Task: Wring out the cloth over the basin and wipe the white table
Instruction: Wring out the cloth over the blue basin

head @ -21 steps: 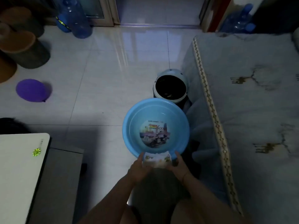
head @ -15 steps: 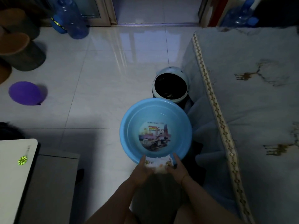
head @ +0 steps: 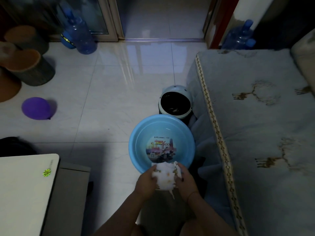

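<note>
since a moment ago my hands have pulled the cloth [head: 165,176] back from the basin [head: 161,143] rim toward me. left hand [head: 146,182] and right hand [head: 185,182] both clench it, bunched between them, just near the basin's edge. table [head: 23,189] sits off left.

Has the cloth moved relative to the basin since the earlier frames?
Yes. The cloth has come back toward the person, from over the blue basin's near rim to mostly outside it.
</note>
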Tool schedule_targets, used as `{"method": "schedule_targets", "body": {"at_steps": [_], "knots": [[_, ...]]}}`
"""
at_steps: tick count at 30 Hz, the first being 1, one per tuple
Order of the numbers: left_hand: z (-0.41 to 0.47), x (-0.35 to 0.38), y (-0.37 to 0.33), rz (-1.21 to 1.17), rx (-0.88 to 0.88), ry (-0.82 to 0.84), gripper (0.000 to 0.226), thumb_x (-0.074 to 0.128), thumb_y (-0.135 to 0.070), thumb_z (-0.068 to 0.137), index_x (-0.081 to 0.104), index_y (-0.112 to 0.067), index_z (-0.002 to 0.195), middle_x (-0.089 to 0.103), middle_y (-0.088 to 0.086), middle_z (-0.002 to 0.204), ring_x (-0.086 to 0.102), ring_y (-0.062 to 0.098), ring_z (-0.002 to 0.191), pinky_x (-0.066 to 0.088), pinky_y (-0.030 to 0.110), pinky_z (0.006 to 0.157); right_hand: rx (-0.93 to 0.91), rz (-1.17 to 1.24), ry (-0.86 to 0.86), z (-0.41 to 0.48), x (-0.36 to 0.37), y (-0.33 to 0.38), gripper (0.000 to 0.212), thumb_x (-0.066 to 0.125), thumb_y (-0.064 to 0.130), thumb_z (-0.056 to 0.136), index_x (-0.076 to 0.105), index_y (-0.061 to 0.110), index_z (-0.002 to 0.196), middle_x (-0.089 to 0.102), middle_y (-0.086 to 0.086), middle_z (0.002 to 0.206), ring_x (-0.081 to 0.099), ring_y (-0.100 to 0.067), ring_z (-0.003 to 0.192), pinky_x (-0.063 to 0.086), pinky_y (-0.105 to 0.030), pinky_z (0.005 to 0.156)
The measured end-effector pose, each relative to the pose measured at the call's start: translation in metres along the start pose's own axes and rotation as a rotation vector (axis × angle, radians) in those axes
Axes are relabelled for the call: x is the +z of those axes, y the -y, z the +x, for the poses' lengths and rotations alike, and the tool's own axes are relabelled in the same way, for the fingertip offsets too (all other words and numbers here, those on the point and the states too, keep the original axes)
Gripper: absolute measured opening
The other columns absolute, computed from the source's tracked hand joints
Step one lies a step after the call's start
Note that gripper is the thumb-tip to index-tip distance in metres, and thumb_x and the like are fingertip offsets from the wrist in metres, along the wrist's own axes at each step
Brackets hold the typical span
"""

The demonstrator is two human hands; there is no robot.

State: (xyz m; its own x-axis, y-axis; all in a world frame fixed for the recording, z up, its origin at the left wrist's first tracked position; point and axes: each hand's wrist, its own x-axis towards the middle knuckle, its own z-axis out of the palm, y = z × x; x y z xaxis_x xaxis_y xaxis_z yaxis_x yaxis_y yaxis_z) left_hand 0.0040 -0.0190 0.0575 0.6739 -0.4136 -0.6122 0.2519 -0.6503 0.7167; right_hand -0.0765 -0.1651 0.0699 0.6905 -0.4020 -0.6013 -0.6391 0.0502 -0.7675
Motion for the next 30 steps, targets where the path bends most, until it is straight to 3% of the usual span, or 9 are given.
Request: {"method": "schedule_targets", "body": {"at_steps": [3, 9, 13, 15, 17, 19, 21, 26, 30], "knots": [[-0.035, -0.025, -0.037, 0.021, 0.053, -0.061, 0.045, 0.047, -0.007, 0.097, 0.041, -0.014, 0.141, 0.051, 0.007, 0.136, 0.052, 0.022, 0.123, 0.044, 0.030, 0.102, -0.039, -0.014, -0.002, -0.032, -0.007, 0.042, 0.056, 0.046, -0.003, 0.092, 0.033, 0.016, 0.143, 0.044, -0.002, 0.135, 0.041, -0.008, 0.118, 0.035, -0.015, 0.093], [-0.117, -0.086, -0.111, -0.063, 0.155, -0.143, 0.043, 0.053, -0.010, 0.095, 0.045, -0.017, 0.136, 0.056, 0.003, 0.130, 0.056, 0.012, 0.108, 0.049, 0.019, 0.093, -0.143, -0.024, 0.033, -0.102, -0.015, 0.139, 0.059, 0.044, -0.006, 0.092, 0.030, 0.016, 0.145, 0.040, -0.007, 0.145, 0.040, -0.016, 0.127, 0.038, -0.028, 0.104], [-0.173, -0.133, -0.155, -0.085, 0.161, -0.177, 0.053, 0.057, -0.006, 0.091, 0.042, -0.019, 0.141, 0.053, 0.005, 0.133, 0.054, 0.018, 0.115, 0.048, 0.035, 0.100, -0.221, -0.048, 0.079, -0.148, -0.015, 0.207, 0.061, 0.044, -0.007, 0.091, 0.030, 0.019, 0.144, 0.041, -0.004, 0.143, 0.043, -0.013, 0.122, 0.044, -0.018, 0.092], [-0.199, -0.157, -0.172, -0.102, 0.177, -0.206, 0.056, 0.058, -0.006, 0.091, 0.042, -0.024, 0.141, 0.054, 0.003, 0.133, 0.055, 0.017, 0.115, 0.050, 0.028, 0.096, -0.289, -0.067, 0.093, -0.170, -0.013, 0.240, 0.060, 0.046, -0.008, 0.090, 0.032, 0.017, 0.143, 0.041, -0.006, 0.143, 0.043, -0.016, 0.124, 0.043, -0.030, 0.102], [-0.225, -0.179, -0.185, -0.107, 0.200, -0.243, 0.057, 0.059, -0.007, 0.090, 0.041, -0.029, 0.140, 0.054, 0.000, 0.131, 0.056, 0.012, 0.110, 0.049, 0.010, 0.082, -0.349, -0.071, 0.114, -0.188, -0.008, 0.268, 0.059, 0.049, -0.008, 0.089, 0.034, 0.016, 0.141, 0.045, -0.011, 0.141, 0.047, -0.022, 0.124, 0.042, -0.044, 0.105], [-0.251, -0.199, -0.195, -0.119, 0.210, -0.285, 0.059, 0.059, -0.007, 0.090, 0.040, -0.031, 0.141, 0.054, -0.003, 0.130, 0.055, 0.010, 0.109, 0.043, 0.001, 0.074, -0.380, -0.059, 0.153, -0.205, 0.000, 0.293, 0.060, 0.048, -0.008, 0.089, 0.036, 0.022, 0.139, 0.050, -0.010, 0.137, 0.052, -0.025, 0.121, 0.046, -0.048, 0.101], [-0.277, -0.217, -0.201, -0.152, 0.221, -0.328, 0.060, 0.058, -0.006, 0.090, 0.038, -0.029, 0.142, 0.052, -0.003, 0.133, 0.054, 0.010, 0.114, 0.041, 0.000, 0.079, -0.405, -0.044, 0.217, -0.220, 0.011, 0.314, 0.062, 0.046, -0.008, 0.090, 0.036, 0.027, 0.140, 0.053, -0.006, 0.135, 0.054, -0.023, 0.119, 0.047, -0.046, 0.100], [-0.341, -0.247, -0.199, -0.204, 0.265, -0.464, 0.066, 0.062, -0.010, 0.090, 0.031, -0.023, 0.147, 0.047, -0.002, 0.139, 0.050, 0.016, 0.124, 0.041, 0.028, 0.106, -0.522, -0.020, 0.378, -0.254, 0.042, 0.349, 0.063, 0.044, -0.013, 0.089, 0.039, 0.026, 0.138, 0.052, -0.003, 0.137, 0.053, -0.016, 0.122, 0.044, -0.036, 0.104], [-0.392, -0.251, -0.179, -0.273, 0.245, -0.612, 0.072, 0.066, -0.013, 0.088, 0.029, -0.030, 0.147, 0.047, -0.004, 0.140, 0.052, 0.016, 0.123, 0.042, 0.037, 0.107, -0.576, -0.036, 0.556, -0.279, 0.069, 0.362, 0.063, 0.042, -0.017, 0.088, 0.043, 0.030, 0.131, 0.050, -0.006, 0.139, 0.049, -0.021, 0.127, 0.040, -0.042, 0.108]]}}
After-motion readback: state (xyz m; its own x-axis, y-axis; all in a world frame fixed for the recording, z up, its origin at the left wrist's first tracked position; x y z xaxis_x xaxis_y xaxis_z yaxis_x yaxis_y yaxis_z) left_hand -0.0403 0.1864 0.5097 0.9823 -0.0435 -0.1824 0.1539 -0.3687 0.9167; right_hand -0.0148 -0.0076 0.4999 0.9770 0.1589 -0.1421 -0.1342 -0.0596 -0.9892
